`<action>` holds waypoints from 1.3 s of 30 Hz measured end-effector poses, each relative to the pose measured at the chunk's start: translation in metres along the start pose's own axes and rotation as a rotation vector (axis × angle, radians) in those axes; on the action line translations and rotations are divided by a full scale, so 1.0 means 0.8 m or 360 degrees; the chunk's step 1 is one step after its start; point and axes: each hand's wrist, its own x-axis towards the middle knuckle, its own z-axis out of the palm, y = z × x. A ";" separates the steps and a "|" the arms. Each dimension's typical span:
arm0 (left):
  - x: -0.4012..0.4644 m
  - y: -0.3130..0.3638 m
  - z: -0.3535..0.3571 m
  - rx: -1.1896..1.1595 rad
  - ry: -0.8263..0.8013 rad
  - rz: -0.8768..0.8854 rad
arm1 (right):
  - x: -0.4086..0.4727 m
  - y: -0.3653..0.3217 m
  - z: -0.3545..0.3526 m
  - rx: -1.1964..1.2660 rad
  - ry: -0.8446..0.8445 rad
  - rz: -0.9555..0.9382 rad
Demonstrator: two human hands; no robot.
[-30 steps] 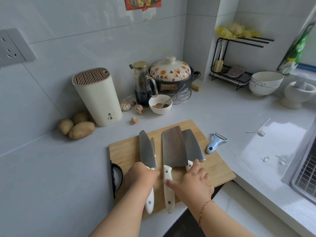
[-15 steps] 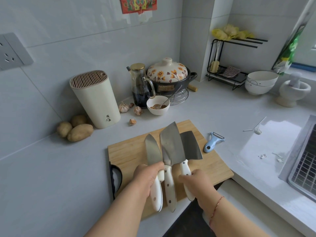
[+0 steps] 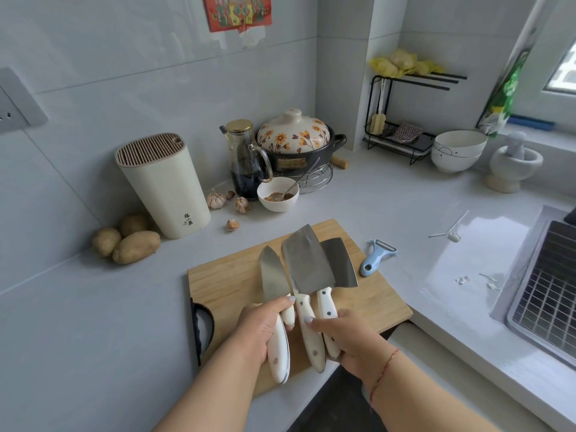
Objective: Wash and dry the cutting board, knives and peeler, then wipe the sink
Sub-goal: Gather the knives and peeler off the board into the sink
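**Q:** So what is nearest, and what has just changed?

**A:** Nearest, two bare forearms reach forward. The left hand point(image 3: 265, 325) is curled round the white handle of a pointed knife point(image 3: 274, 280). The right hand point(image 3: 346, 335) grips two more white handles together, a wide cleaver point(image 3: 307, 263) and a darker cleaver point(image 3: 338, 265) behind it. A second ago the knives lay flat on the cutting board point(image 3: 230, 275); now the blades are lifted and fanned above it. That suggests gathering for the wash, which has not begun.

**Q:** Where are the other things to wash?

**A:** The wooden board lies on the pale worktop point(image 3: 93, 307), its near corner overhanging the edge. The blue peeler point(image 3: 375, 258) sits just beside its far right corner. The sink point(image 3: 548, 291), at the right, holds a wire rack.

**Q:** And the containers further back?

**A:** A small white bowl point(image 3: 277, 194) holds brown paste and a spoon. A glass jug point(image 3: 244, 160) holds dark liquid. Behind stands a lidded flowered pot point(image 3: 294, 137). The knife block point(image 3: 163, 185), left, looks empty. Two stacked bowls point(image 3: 456, 151) sit far right, contents hidden.
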 end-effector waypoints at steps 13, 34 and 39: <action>-0.011 0.008 0.008 -0.0033 -0.0114 0.0132 | -0.017 -0.005 -0.018 0.0273 -0.0079 -0.0169; -0.121 0.028 0.277 0.0360 -0.1008 0.0339 | -0.155 0.011 -0.240 0.0830 0.0635 -0.0675; -0.177 -0.010 0.383 0.0538 -0.1198 0.0334 | -0.200 0.048 -0.343 0.1008 0.0787 -0.0653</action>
